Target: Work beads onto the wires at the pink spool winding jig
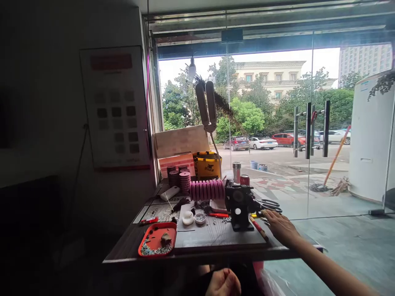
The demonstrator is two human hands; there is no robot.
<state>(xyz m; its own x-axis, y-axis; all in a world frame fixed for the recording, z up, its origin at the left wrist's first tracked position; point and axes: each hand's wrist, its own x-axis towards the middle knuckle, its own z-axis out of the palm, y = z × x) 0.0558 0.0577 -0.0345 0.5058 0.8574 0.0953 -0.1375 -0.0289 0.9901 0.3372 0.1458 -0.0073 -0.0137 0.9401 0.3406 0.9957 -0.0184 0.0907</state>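
Just red tray [153, 235] w/ small beads, right hand [279, 227] by scissors [269, 204].

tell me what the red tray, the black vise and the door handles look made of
Red tray: probably plastic, with a smooth, even, slightly glossy surface. Black vise: likely painted or cast metal, dark and matte with a blocky body. Door handles: metal tubes with dark, shiny reflections.

The left hand [222, 283] at six o'clock is cut by the bottom edge, its grip unreadable. The poster [115, 107] at ten o'clock is too dim to read. Beads in the red tray [157, 239] are too small to tell.
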